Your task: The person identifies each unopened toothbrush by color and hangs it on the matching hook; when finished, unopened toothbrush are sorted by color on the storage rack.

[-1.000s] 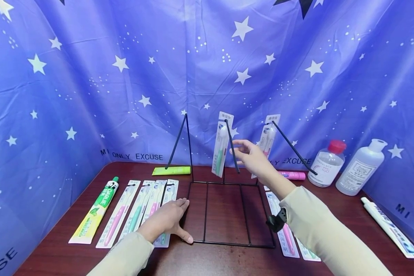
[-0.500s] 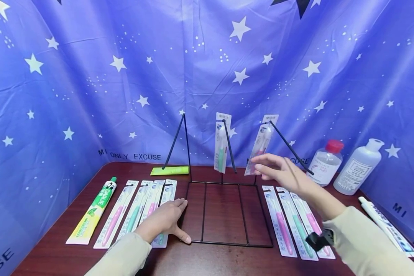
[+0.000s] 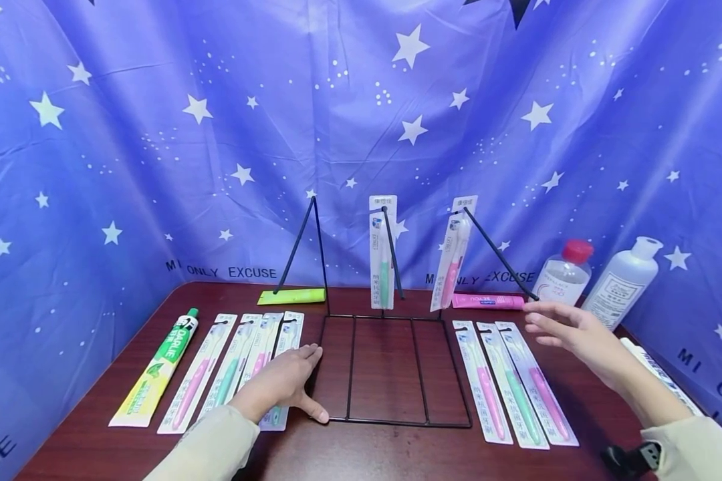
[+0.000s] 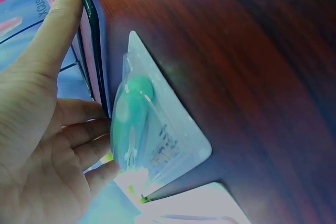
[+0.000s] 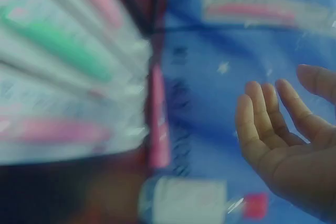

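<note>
A black wire rack (image 3: 397, 423) stands on the table, with three slanting prongs at its back. From the middle prong hangs a packaged green toothbrush (image 3: 385, 267); a packaged pink toothbrush (image 3: 452, 267) hangs from the right one. My left hand (image 3: 285, 379) rests on the rack's left side, its thumb on the front left corner, over a packaged green toothbrush (image 4: 134, 114) lying beneath. Holding nothing, my right hand (image 3: 583, 337) is in the air with fingers loosely bent, just right of several packaged toothbrushes (image 3: 520, 401) laid side by side.
More packaged toothbrushes (image 3: 195, 381) and a green-yellow toothpaste tube (image 3: 156, 374) lie left of the rack. Behind are a lime tube (image 3: 291, 296) and a pink tube (image 3: 487, 302). At right stand a red-capped bottle (image 3: 562, 277) and a white bottle (image 3: 624, 284), near a white tube (image 3: 658, 374).
My right hand has come away from the middle prong, passed the hanging pink toothbrush, and moved right and down. The left hand stays on the rack.
</note>
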The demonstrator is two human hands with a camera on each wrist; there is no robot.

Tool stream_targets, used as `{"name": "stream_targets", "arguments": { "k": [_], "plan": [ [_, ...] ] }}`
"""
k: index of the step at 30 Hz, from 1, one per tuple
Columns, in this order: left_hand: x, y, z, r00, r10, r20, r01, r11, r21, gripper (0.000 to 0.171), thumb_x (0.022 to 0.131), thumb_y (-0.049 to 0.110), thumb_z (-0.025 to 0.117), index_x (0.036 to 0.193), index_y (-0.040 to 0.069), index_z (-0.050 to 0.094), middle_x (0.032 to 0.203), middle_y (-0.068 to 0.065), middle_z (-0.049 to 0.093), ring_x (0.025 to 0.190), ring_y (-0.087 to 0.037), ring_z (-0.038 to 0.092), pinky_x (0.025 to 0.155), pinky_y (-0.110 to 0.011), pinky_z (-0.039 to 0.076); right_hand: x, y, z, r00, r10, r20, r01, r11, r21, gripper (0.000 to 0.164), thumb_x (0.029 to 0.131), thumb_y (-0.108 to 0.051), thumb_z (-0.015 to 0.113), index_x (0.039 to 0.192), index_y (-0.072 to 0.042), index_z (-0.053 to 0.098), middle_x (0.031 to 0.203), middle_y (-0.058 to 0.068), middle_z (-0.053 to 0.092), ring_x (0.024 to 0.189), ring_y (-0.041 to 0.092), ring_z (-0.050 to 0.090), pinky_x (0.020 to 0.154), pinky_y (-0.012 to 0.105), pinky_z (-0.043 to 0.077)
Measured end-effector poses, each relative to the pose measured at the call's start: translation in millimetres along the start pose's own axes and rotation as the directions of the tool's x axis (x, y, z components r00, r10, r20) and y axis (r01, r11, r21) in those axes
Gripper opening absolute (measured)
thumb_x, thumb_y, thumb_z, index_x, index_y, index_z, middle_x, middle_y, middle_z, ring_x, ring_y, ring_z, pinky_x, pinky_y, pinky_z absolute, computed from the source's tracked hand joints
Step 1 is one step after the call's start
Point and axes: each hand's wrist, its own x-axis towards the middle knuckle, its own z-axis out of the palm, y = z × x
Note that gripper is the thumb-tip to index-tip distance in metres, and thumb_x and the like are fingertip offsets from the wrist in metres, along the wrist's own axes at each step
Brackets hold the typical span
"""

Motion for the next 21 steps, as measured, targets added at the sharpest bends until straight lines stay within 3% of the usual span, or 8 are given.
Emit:
{"name": "stream_targets", "arguments": {
  "k": [5, 10, 12, 15, 17, 21],
  "plan": [
    [-0.9, 0.9, -1.7, 1.000, -0.002, 0.006, 0.002, 1.000, -0.006, 0.117, 0.050, 0.068, 0.070, 0.133, -0.009, 0.038, 0.137, -0.022, 0.038, 0.126, -0.034, 0.035, 0.102, -0.042, 0.030, -12.7, 42.9, -16.1, 0.995, 0.098, -0.020, -0.097, 0.994, 0.044, 0.024, 0.094, -0.015, 0.050, 0.117, -0.010, 0.057, 0.105, -0.016, 0.060, 0.092, 0.005, 0.060, 0.076, 0.027, 0.051],
    [-0.6, 1.3, -1.7, 1.000, -0.008, 0.015, 0.009, 1.000, -0.002, 0.117, 0.050, 0.068, 0.070, 0.133, -0.008, 0.038, 0.137, -0.022, 0.038, 0.126, -0.034, 0.035, 0.102, -0.042, 0.030, -17.8, 77.1, -21.1, 0.970, 0.245, -0.009, -0.245, 0.969, -0.014, 0.043, 0.093, -0.021, 0.052, 0.123, 0.009, 0.047, 0.110, 0.007, 0.062, 0.091, 0.012, 0.061, 0.074, 0.030, 0.052],
    [-0.1, 1.0, -1.1, 1.000, -0.005, 0.015, 0.005, 1.000, 0.001, 0.117, 0.050, 0.068, 0.070, 0.133, -0.008, 0.038, 0.137, -0.022, 0.038, 0.126, -0.034, 0.035, 0.102, -0.042, 0.030, -18.5, 82.3, -17.4, 0.945, 0.325, -0.028, -0.326, 0.942, -0.077, 0.056, 0.091, -0.027, 0.054, 0.125, 0.015, 0.040, 0.114, 0.018, 0.058, 0.093, 0.017, 0.061, 0.075, 0.032, 0.052],
    [0.6, 0.4, 0.0, 1.000, 0.002, 0.009, -0.002, 1.000, 0.002, 0.118, 0.050, 0.068, 0.071, 0.133, -0.009, 0.038, 0.137, -0.022, 0.038, 0.126, -0.034, 0.035, 0.102, -0.042, 0.030, -17.9, 83.0, -11.5, 0.913, 0.405, -0.049, -0.408, 0.902, -0.145, 0.062, 0.090, -0.032, 0.055, 0.126, 0.016, 0.038, 0.118, 0.027, 0.054, 0.099, 0.026, 0.058, 0.076, 0.034, 0.051],
    [0.8, 0.1, 0.1, 1.000, 0.003, 0.007, -0.003, 1.000, 0.005, 0.118, 0.049, 0.068, 0.070, 0.133, -0.009, 0.038, 0.137, -0.022, 0.038, 0.126, -0.034, 0.035, 0.102, -0.042, 0.030, -16.3, 81.5, -9.3, 0.903, 0.427, -0.051, -0.428, 0.884, -0.186, 0.062, 0.090, -0.032, 0.054, 0.126, 0.016, 0.039, 0.118, 0.028, 0.053, 0.102, 0.029, 0.056, 0.077, 0.035, 0.051],
    [0.6, 0.6, -0.4, 1.000, -0.006, 0.015, 0.006, 1.000, 0.006, 0.118, 0.050, 0.068, 0.070, 0.133, -0.008, 0.038, 0.137, -0.022, 0.038, 0.126, -0.033, 0.035, 0.103, -0.042, 0.030, -12.7, 79.2, -7.0, 0.905, 0.425, -0.028, -0.420, 0.877, -0.235, 0.061, 0.090, -0.032, 0.054, 0.124, 0.017, 0.040, 0.115, 0.028, 0.054, 0.101, 0.032, 0.056, 0.077, 0.037, 0.051]
  ]
}}
